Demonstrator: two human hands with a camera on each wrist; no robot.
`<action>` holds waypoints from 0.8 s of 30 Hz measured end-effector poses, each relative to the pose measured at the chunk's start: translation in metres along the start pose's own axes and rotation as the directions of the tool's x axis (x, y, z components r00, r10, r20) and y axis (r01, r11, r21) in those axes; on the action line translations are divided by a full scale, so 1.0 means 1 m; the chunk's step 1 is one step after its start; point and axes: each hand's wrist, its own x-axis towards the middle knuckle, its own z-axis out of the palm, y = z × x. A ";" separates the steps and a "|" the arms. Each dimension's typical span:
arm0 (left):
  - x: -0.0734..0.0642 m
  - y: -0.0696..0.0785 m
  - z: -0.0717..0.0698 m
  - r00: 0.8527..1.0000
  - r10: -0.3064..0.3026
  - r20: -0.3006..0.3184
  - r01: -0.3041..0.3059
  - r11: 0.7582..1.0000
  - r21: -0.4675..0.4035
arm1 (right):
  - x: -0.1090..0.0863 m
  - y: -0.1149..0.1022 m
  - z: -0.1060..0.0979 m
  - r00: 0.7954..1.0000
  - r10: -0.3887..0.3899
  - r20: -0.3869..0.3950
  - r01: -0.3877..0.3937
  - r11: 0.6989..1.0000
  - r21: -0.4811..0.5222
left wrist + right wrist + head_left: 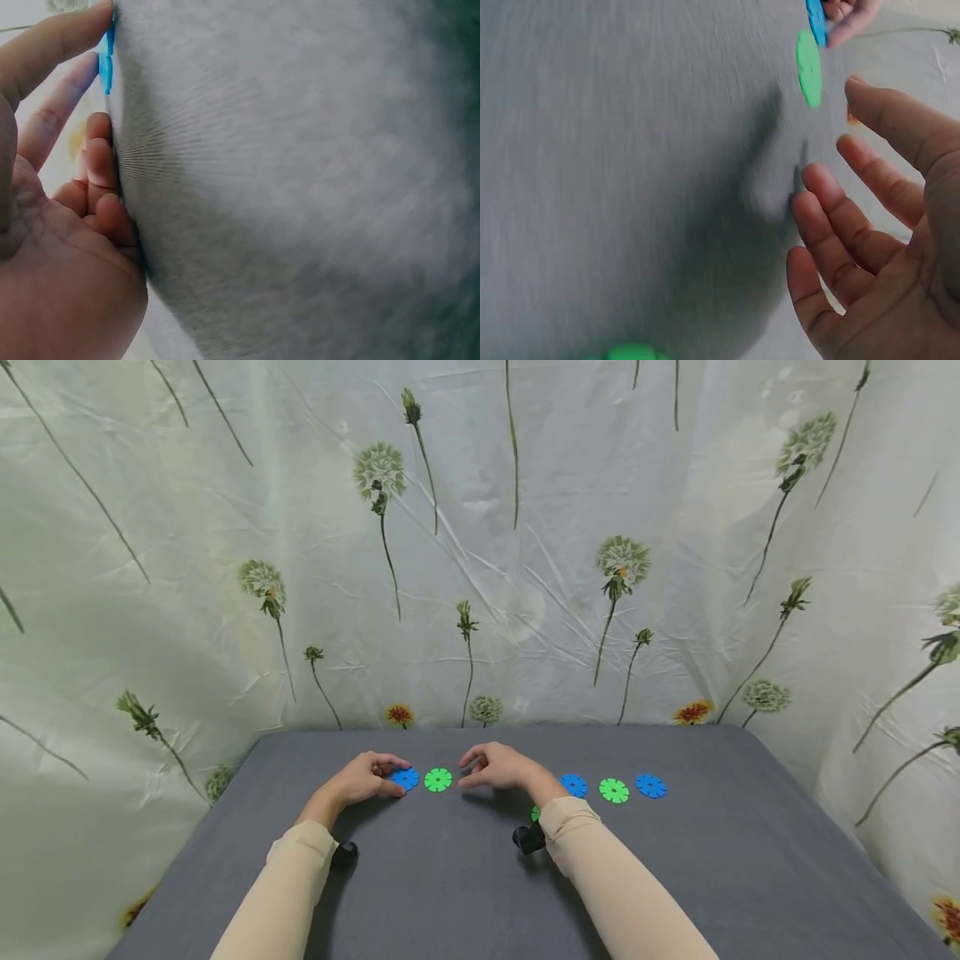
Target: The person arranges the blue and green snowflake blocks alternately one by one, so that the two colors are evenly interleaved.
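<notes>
A flat blue notched disc (406, 778) lies on the grey table between the thumb and forefinger of my left hand (362, 778). In the left wrist view, thumb and finger meet the edge of this blue disc (106, 64), and the other fingers curl beside the cloth. Just right of it is a green notched disc (438, 779). My right hand (498, 767) hovers to the right of that green disc, fingers loosely bent and apart, holding nothing. The right wrist view shows the green disc (808, 69) beyond the right fingertips.
Right of my right wrist lie a blue disc (573, 786), a green disc (613, 791) and another blue disc (650, 786). Part of a further green disc (535, 813) shows beside the right sleeve. A flower-patterned curtain (480, 568) hangs behind the grey table (435, 893).
</notes>
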 end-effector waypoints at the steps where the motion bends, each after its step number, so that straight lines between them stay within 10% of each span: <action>1: 0.001 0.000 0.000 1.000 0.001 0.006 -0.001 1.000 -0.001 | -0.003 0.002 -0.005 1.000 0.004 0.003 -0.004 1.000 -0.011; 24: 0.022 0.035 0.022 0.999 0.034 -0.011 -0.030 0.966 0.256 | -0.077 0.069 -0.076 0.991 0.123 -0.046 -0.130 0.971 -0.203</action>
